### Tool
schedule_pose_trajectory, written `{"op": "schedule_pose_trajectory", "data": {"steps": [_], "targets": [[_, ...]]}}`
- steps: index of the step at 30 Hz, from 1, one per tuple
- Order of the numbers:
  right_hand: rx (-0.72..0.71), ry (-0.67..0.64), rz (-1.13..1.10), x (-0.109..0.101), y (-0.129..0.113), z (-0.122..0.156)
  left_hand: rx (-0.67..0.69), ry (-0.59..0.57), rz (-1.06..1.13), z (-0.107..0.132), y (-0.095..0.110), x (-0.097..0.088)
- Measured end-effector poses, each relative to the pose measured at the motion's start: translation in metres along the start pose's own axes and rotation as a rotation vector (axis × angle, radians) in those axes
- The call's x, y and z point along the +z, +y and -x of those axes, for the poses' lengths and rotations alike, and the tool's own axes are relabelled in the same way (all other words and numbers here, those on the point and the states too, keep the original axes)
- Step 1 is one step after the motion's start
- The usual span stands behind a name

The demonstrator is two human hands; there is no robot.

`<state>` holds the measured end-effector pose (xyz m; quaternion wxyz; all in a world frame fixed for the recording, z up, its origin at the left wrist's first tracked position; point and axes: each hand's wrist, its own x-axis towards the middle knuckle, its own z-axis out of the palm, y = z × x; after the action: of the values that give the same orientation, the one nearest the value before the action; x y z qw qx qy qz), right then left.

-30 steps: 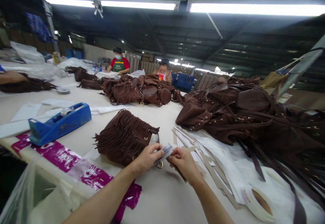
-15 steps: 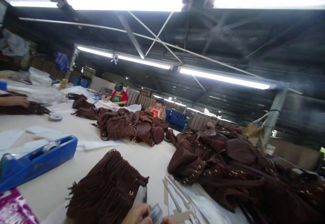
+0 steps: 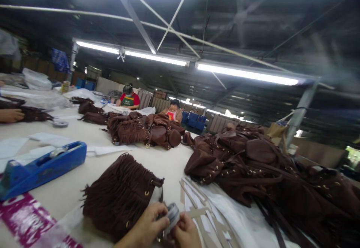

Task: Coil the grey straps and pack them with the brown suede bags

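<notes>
My left hand [image 3: 150, 221] is closed around the edge of a greyish translucent roll of tape [image 3: 173, 215], thumb and fingers pinching it. Right beside it, my right hand [image 3: 186, 231] has its fingertips pressed together at the roll's right side; what lies between them is hidden. Just beyond my left hand a dark brown fringed bag [image 3: 118, 195] with gold rings lies on the white table [image 3: 157, 162]. Its short strap hangs down near the roll.
Piles of brown bags lie at the right [image 3: 242, 165] and centre back [image 3: 143, 130]. Cardboard strips [image 3: 197, 203] are near my right hand. At left are a blue tape dispenser [image 3: 47, 169] and a purple printed bag [image 3: 28, 221]. A co-worker's hand [image 3: 11, 115] is far left; two people sit behind.
The view has tipped downward, so both hands and the tape roll show more fully. The roll and hands appear higher in the picture. The fringed bag seems slightly shifted.
</notes>
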<state>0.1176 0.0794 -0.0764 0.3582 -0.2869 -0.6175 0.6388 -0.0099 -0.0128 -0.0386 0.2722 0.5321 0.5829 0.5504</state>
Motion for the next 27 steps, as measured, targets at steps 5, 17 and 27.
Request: {"op": "schedule_pose_trajectory", "data": {"steps": [5,17,27], "targets": [[0.131,-0.046,-0.048,0.002,-0.033,0.026,0.033,0.021,-0.033,0.002,0.01,0.0],[-0.249,-0.418,0.537,-0.031,-0.056,0.06,0.073,0.047,-0.166,0.005,0.012,0.008],[-0.863,-0.264,0.977,-0.035,-0.04,0.038,0.132,-0.074,-0.551,0.005,0.018,0.019]]}}
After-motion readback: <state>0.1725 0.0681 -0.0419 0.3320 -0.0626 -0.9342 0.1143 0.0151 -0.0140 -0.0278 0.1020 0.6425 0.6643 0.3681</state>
